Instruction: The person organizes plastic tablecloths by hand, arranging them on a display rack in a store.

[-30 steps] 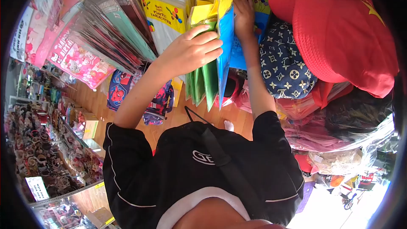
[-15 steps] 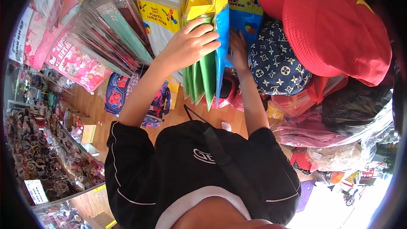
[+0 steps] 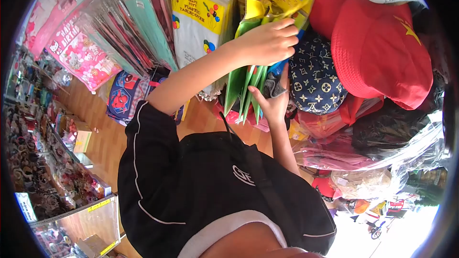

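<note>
My left hand (image 3: pixel 275 43) reaches across the top of a row of hanging packs, its fingers curled over the yellow headers. It is closed on green plastic tablecover packs (image 3: pixel 234 88), whose lower ends fan apart. My right hand (image 3: pixel 273 105) is lower and to the right, thumb spread away from the fingers. Its thumb is by the edges of the green packs, and its fingers point up beside a blue pack (image 3: pixel 277 68). A dark grey item (image 3: pixel 274 87) shows between thumb and fingers; what it is I cannot make out.
White tablecover packs (image 3: pixel 196 19) hang to the left, beside thin plastic-wrapped packs (image 3: pixel 150 24) and a pink birthday bag (image 3: pixel 81 52). At right are a patterned navy cap (image 3: pixel 315 79) and red hats (image 3: pixel 377 48). A Spider-Man bag (image 3: pixel 122 98) is below.
My left hand has moved right and onto the yellow headers. The right hand has come down from behind the blue pack into clear view. The green packs have shifted right and spread.
</note>
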Available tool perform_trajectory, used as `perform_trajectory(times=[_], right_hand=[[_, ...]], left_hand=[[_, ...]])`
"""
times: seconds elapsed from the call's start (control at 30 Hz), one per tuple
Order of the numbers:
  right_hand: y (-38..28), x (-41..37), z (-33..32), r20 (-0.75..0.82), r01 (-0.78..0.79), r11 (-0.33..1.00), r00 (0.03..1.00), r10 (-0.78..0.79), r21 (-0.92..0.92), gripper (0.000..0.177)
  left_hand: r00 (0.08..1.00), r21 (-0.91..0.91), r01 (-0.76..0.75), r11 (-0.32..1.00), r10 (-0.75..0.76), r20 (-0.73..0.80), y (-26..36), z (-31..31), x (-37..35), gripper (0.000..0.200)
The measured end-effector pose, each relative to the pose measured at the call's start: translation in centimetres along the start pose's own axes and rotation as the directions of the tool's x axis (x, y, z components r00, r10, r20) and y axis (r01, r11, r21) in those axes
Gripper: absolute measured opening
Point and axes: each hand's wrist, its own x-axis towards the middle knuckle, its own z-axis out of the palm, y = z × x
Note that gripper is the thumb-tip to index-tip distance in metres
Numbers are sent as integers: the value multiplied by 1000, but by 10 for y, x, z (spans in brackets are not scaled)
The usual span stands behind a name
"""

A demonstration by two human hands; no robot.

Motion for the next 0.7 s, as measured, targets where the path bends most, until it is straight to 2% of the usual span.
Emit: perform_trajectory(times=[0.03, 0.07, 0.1, 0.17, 0.23, 0.3, 0.43, 0.47, 0.5, 0.57, 0.6, 0.63, 0.67, 0.7], right_hand=[[-9, 3, 0, 45, -100, 994, 994, 102, -40, 110], [-14, 8, 3, 36, -118, 983, 992, 124, -139, 115], [-20, 12, 6, 42, -109, 983, 992, 117, -145, 115], [-30, 18, 12, -19, -146, 956, 989, 147, -254, 115], [-32, 24, 19, -16, -122, 942, 992, 124, -312, 113], [-27, 29, 28, -118, -86, 912, 992, 41, -402, 108], [-6, 41, 47, -232, -35, 940, 971, -48, -341, 97], [-9, 42, 48, -257, -49, 960, 966, -25, -277, 80], [6, 43, 57, -259, -54, 958, 966, -22, -280, 80], [47, 45, 80, -189, -82, 873, 982, -12, -481, 83], [46, 45, 78, -189, -84, 872, 982, -10, -483, 83], [40, 46, 74, -229, -94, 928, 973, 10, -360, 85], [31, 47, 69, -264, -100, 968, 964, 37, -228, 87], [20, 48, 65, -299, -103, 991, 952, 72, -91, 90]], left_hand=[[1000, -16, -22, 1000, 22, 2, -2, 2, 3, 6], [999, -16, -48, 999, 47, -25, -6, 7, 5, 8], [999, -14, -38, 999, 38, -30, -10, 10, 7, 8], [996, -119, -76, 990, 71, -52, -15, 16, 10, 11], [990, -90, -112, 990, 103, -101, -17, 19, 15, 13], [991, -95, -111, 989, 103, -79, -18, 24, 19, 12], [995, -20, -71, 997, 69, -76, -10, 33, 27, 11], [992, -26, -69, 997, 65, -110, -9, 34, 27, 11], [988, -33, -66, 997, 61, -143, -8, 34, 27, 12], [965, -237, -72, 969, 7, -262, 5, 34, 26, 14], [891, -298, -170, 939, 18, -454, 18, 21, 22, 15], [854, -322, -162, 933, -31, -519, 30, -12, 13, 15], [768, -318, -79, 945, -145, -624, 38, -33, -5, 27], [778, -460, 84, 884, -347, -524, 41, -48, -32, 30]])
